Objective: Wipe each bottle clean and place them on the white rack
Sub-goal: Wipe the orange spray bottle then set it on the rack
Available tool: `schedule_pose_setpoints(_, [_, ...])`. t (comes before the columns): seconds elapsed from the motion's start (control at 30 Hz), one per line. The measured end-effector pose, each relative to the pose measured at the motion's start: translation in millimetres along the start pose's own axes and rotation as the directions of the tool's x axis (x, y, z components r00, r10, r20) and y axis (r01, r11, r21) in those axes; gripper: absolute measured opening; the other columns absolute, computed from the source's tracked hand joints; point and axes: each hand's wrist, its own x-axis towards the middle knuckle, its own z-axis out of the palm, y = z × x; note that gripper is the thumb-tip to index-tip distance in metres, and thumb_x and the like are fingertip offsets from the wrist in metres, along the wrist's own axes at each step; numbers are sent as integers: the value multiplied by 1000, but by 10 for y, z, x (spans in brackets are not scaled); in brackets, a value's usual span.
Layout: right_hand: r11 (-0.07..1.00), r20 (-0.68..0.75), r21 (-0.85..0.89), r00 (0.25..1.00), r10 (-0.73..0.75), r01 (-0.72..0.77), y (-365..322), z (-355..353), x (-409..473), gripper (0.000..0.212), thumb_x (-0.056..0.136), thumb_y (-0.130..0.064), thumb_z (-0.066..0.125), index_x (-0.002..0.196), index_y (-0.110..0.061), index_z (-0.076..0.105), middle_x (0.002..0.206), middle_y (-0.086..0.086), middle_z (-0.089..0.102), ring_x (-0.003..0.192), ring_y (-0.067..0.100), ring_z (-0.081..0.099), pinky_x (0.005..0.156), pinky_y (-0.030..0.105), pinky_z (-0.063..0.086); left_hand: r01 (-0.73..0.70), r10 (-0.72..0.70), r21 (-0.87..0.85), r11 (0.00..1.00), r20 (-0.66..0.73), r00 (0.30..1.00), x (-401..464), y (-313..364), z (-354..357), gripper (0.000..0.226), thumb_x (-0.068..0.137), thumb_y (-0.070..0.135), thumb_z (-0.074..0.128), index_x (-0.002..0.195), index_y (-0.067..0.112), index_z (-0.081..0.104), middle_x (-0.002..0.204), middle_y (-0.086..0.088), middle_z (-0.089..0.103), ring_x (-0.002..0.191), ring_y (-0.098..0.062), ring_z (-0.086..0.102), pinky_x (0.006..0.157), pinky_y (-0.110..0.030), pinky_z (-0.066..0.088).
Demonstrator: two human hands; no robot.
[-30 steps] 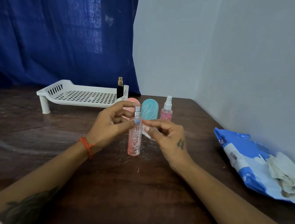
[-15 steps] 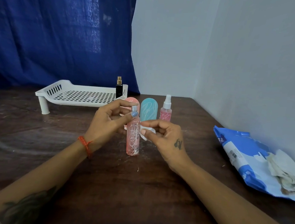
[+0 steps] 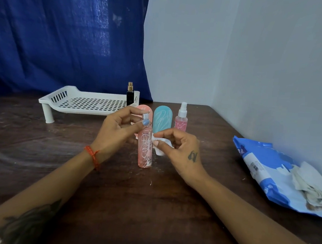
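A dark, scuffed wooden table (image 3: 111,204) stood in a corner, pale walls to the right, a blue curtain (image 3: 66,37) behind. The slotted white plastic rack (image 3: 88,103) held one black bottle (image 3: 129,96). The left hand (image 3: 117,132) pinched the neck of a tall pink bottle (image 3: 145,151) standing upright mid-table; the right hand (image 3: 181,150) gripped a crumpled wipe (image 3: 161,144) against its side, lower than half a second before. Behind stood a pink case (image 3: 143,111), a teal case (image 3: 162,121) and a spray bottle (image 3: 181,119). A glossy blue pack (image 3: 264,168) lay at right.
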Motion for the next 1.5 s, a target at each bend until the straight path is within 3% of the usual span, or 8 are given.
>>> schedule_pose_setpoints(0.17, [995, -53, 97, 998, 25, -19, -21, 38, 31, 21, 81, -9, 70, 101, -14, 68, 98, 0, 71, 89, 8, 67, 79, 25, 56, 1, -1, -6, 1000, 14, 1000, 10, 2, 5, 17, 84, 8, 61, 93, 23, 58, 90, -6, 71, 76, -13, 70, 59, -34, 58])
schedule_pose_setpoints(0.3, [992, -35, 128, 999, 24, -20, -34, 27, 12, 17, 81, -7, 69, 95, -17, 69, 96, 0, 71, 89, 10, 67, 79, 27, 56, -13, 15, -43, 999, 52, 999, -1, 22, 15, 18, 86, 1, 56, 93, 18, 56, 78, 7, 74, 76, -7, 70, 57, -20, 55])
schedule_pose_setpoints(0.43, [995, 24, 66, 997, 75, -76, 15, 27, 1, 16, 79, -7, 71, 90, -19, 69, 95, -2, 71, 87, 7, 67, 80, 24, 55, -18, 24, -74, 997, 88, 996, -5, 46, 27, 16, 88, 0, 52, 94, 15, 52, 75, 9, 74, 72, -6, 70, 58, -18, 53])
schedule_pose_setpoints(0.57, [984, 31, 115, 991, 132, -135, 11, 59, 40, 18, 80, -4, 69, 92, -18, 68, 96, -1, 71, 87, 8, 67, 78, 21, 54, -11, 22, -94, 996, 122, 992, -13, 57, 27, 15, 90, 1, 49, 95, 15, 51, 78, 9, 74, 75, -7, 71, 60, -17, 53])
schedule_pose_setpoints(0.77, [977, -6, 193, 996, 93, -90, -42, 34, 30, 19, 81, -3, 68, 90, -20, 69, 95, -3, 71, 88, 9, 67, 80, 24, 55, 14, 2, -100, 995, 163, 987, -10, 61, 28, 19, 92, 0, 46, 97, 18, 51, 83, 9, 75, 81, -8, 71, 65, -17, 53])
schedule_pose_setpoints(0.9, [989, 42, 118, 996, 85, -89, -13, 5, 0, 20, 78, -1, 70, 85, -20, 71, 91, -4, 71, 86, 9, 67, 81, 24, 55, 36, -17, -107, 994, 171, 985, 2, 58, 16, 20, 93, 1, 45, 99, 20, 52, 89, 6, 75, 87, -11, 71, 65, -20, 55])
schedule_pose_setpoints(1.23, [985, -60, -17, 983, -173, 173, -65, 36, -17, 23, 81, -5, 69, 103, -11, 69, 101, -2, 70, 93, 5, 66, 79, 21, 55, 55, -42, -108, 993, 124, 991, -3, 64, 6, 21, 88, 0, 53, 97, 18, 56, 76, 7, 74, 71, -6, 70, 59, -18, 54])
schedule_pose_setpoints(1.5, [934, -115, -212, 942, -316, 288, -5, 40, 13, 15, 79, -11, 69, 93, -10, 73, 92, -4, 66, 90, 6, 61, 80, 15, 51, 78, -71, -88, 993, 82, 994, 14, 41, -18, 20, 85, 3, 58, 94, 21, 59, 83, 4, 75, 76, -12, 71, 64, -31, 57])
